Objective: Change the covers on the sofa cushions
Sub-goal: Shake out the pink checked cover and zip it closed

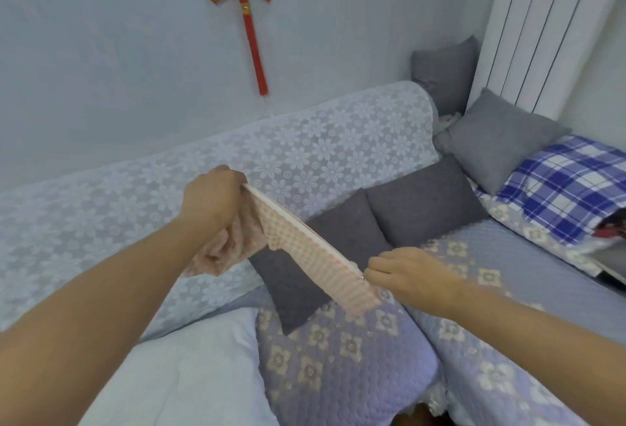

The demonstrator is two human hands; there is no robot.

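Observation:
A pink checked cushion cover (305, 253) is stretched in the air over the sofa, its zipped edge taut between my hands. My left hand (211, 197) grips one end of that edge, with the rest of the cover bunched and hanging below it. My right hand (403, 271) pinches the other end at the small metal zip pull. A bare white cushion (176, 375) lies on the seat below my left arm. Two dark grey cushions (338, 239) lean against the sofa back behind the cover.
The sofa has a white lace floral throw (305, 148) on its back and a lilac quilted seat cover (355, 358). More grey cushions (498, 144) and a blue plaid cloth (569, 188) sit at the right. A white radiator (542, 19) stands behind them.

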